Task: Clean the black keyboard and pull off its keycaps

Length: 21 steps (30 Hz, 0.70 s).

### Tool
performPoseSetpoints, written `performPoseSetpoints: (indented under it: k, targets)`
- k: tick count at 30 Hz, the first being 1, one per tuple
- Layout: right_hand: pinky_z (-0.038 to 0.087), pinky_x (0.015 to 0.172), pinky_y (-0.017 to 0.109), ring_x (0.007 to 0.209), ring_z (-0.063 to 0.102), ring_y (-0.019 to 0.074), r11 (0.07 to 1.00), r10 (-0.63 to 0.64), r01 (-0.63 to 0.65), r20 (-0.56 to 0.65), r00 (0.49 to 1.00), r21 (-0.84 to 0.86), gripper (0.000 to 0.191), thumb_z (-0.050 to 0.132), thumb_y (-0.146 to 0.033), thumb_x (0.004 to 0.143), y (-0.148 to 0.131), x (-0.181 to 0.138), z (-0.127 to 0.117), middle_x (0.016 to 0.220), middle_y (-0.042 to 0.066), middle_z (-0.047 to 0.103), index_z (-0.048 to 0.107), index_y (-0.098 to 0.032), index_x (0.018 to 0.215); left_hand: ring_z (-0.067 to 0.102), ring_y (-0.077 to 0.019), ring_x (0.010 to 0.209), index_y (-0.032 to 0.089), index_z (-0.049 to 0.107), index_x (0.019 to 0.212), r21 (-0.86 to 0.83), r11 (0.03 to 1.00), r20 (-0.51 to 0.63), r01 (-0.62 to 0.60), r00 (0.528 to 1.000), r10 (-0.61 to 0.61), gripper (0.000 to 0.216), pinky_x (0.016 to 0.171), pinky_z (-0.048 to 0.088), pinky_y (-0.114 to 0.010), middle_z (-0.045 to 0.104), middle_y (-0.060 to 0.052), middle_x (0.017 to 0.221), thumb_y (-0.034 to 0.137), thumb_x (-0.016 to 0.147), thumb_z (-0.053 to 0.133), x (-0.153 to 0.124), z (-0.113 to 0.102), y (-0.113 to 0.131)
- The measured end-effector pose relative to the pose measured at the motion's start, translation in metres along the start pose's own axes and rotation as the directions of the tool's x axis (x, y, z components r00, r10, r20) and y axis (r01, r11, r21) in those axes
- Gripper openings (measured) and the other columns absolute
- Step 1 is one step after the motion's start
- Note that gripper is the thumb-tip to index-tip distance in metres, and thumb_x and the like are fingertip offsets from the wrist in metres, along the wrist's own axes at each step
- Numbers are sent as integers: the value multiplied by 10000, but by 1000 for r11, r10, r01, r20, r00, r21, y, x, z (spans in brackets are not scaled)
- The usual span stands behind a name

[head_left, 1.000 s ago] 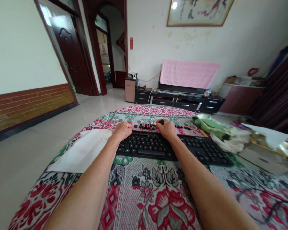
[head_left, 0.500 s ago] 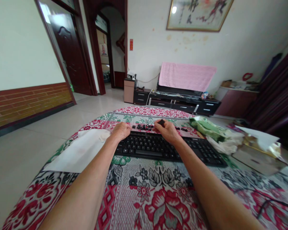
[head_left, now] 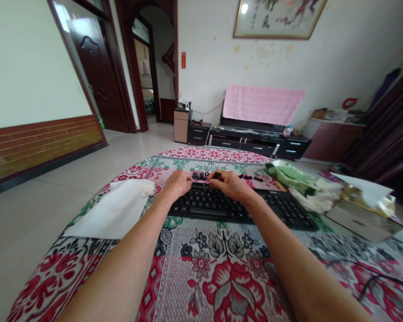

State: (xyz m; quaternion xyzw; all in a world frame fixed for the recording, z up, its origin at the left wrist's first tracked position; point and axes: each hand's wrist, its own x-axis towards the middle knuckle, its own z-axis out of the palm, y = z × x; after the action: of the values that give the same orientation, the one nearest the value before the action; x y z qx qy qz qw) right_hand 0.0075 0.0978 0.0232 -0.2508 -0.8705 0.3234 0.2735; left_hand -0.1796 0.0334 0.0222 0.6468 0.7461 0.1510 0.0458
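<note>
A black keyboard lies on the patterned tablecloth, its long side toward me. Over its upper left part, my left hand has its fingers curled and pressed together at the back edge; whatever is in them is hidden. My right hand is closed round a small black block-like piece, its fingertips low over the keyboard's back edge. Behind the keyboard lie several loose black keycaps, with more small black pieces to the right of my right hand.
Left of the keyboard lies a white sheet with a crumpled tissue at its corner. On the right are a green and white plastic bag and an opened box. A black cable crosses the cloth at lower right.
My left hand has moved right along the keyboard's back edge. My right hand has moved a little left and turned lower, still with the black piece, so the hands are closer together.
</note>
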Motion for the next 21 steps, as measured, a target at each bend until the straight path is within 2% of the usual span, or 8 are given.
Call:
performPoseSetpoints:
  k: [7, 21]
  targets:
    - [411, 643, 249, 643, 542, 119, 1000, -25, 25, 3, 1000, 14, 121, 509, -250, 786, -3, 0, 4, 687, -8, 587, 598, -175, 822, 621, -207, 981, 236, 720, 961, 2, 1000, -9, 7, 1000, -7, 264, 865, 436, -279, 713, -54, 981, 225, 808, 505, 0, 0, 0]
    - [357, 601, 238, 615, 478, 104, 992, -42, 47, 47, 998, -114, 109, 507, -227, 779, -9, 2, 6, 709, -5, 579, 597, -170, 801, 624, -199, 973, 244, 722, 958, -5, 1000, 7, 17, 1000, -17, 264, 856, 439, -267, 713, -47, 972, 226, 808, 505, -1, -1, 1]
